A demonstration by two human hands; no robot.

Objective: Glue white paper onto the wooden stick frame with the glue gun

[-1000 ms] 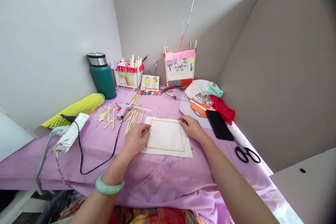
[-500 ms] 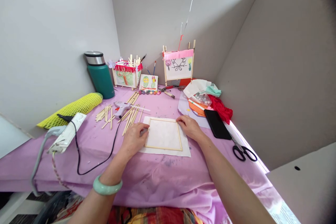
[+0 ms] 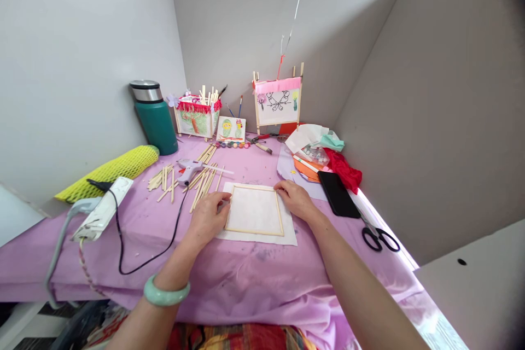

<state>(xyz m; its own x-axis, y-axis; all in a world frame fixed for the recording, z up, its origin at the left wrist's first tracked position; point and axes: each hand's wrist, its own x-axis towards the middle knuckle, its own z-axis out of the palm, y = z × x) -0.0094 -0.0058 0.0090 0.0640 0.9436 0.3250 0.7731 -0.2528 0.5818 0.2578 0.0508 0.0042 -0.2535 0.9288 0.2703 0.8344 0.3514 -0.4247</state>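
Observation:
A square frame of thin wooden sticks [image 3: 254, 232] lies flat on a white sheet [image 3: 256, 209], which shows as a border around it. My left hand [image 3: 208, 215] is at the frame's left side, thumb and fingers closed on the stick there. At the top right corner, my right hand [image 3: 297, 200] pinches the frame with its fingertips. Beyond my left hand, a lilac glue gun [image 3: 190, 170] with a clear glue stick rests on loose wooden sticks [image 3: 204, 190].
Scissors [image 3: 379, 238] and a black phone [image 3: 338, 193] lie to the right. A power strip [image 3: 102, 209] with a black cord [image 3: 141, 269] is on the left. Farther back stand a green bottle [image 3: 155, 123], a decorated stick box [image 3: 196, 122] and a hanging picture [image 3: 279, 106].
Both hands keep their places on the frame, and the frame lies as before. The whole view has shifted very slightly.

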